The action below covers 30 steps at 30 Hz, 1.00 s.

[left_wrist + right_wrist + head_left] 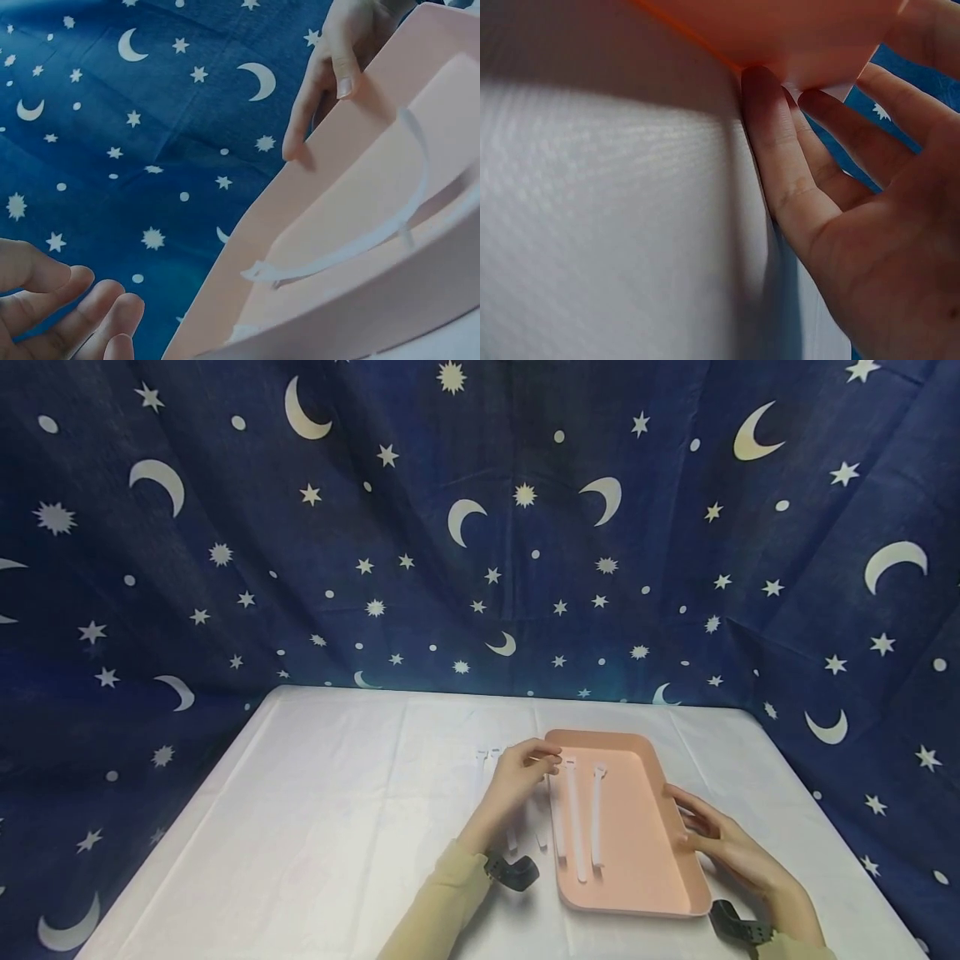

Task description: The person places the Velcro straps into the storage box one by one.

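Note:
A shallow pink tray [637, 827] lies on the white-covered table. In it are slim white sticks [576, 822] with small heads, toothbrush-like. My right hand [731, 847] grips the tray's right side, thumb over the rim and fingers outside. The right wrist view shows fingers [776, 142] of that hand against the tray's underside edge. Above the tray's upper left rim is my left hand [521, 777], fingers loosely bent. The left wrist view shows its fingertips [112, 311] with nothing seen between them. More white sticks [482, 768] lie left of the tray, partly hidden by the left arm.
A white cloth [322, 810] covers the table. Behind it hangs a dark blue curtain [420, 585] with moons and stars. Each wrist wears a black band, the left band [513, 870] close to the tray's left rim.

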{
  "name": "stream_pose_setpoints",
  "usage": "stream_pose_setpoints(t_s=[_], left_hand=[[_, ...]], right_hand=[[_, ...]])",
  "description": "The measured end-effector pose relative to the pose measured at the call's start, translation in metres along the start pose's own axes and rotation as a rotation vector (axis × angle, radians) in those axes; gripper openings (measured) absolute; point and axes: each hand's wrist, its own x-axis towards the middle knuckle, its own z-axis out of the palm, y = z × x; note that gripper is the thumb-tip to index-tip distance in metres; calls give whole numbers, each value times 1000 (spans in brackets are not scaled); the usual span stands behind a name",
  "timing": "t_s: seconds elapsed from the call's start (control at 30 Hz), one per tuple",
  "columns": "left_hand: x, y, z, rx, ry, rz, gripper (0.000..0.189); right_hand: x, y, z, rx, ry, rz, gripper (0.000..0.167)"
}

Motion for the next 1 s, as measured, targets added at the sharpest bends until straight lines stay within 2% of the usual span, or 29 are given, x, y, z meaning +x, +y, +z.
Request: stream_pose_setpoints(t_s=[0.3,0.53,0.67,0.9,0.93,1.0], left_hand=[[-1,-3,-18,-5,51,-1,24],[-14,26,-39,12,85,-37,24],[-17,32,-50,21,118,-65,24],[-15,25,-65,13,183,-110,24],[-13,22,-67,7,190,-122,24],[-7,6,-70,-7,209,-124,23]], right_hand=[[-1,2,-1,-4,-8,-19,80],[0,1,0,-7,-3,-12,80],[0,0,0,-9,1,1,81],[-1,-2,1,-6,3,8,80],[-1,-2,1,-7,2,8,81],[-1,-2,1,-9,-1,8,81]])
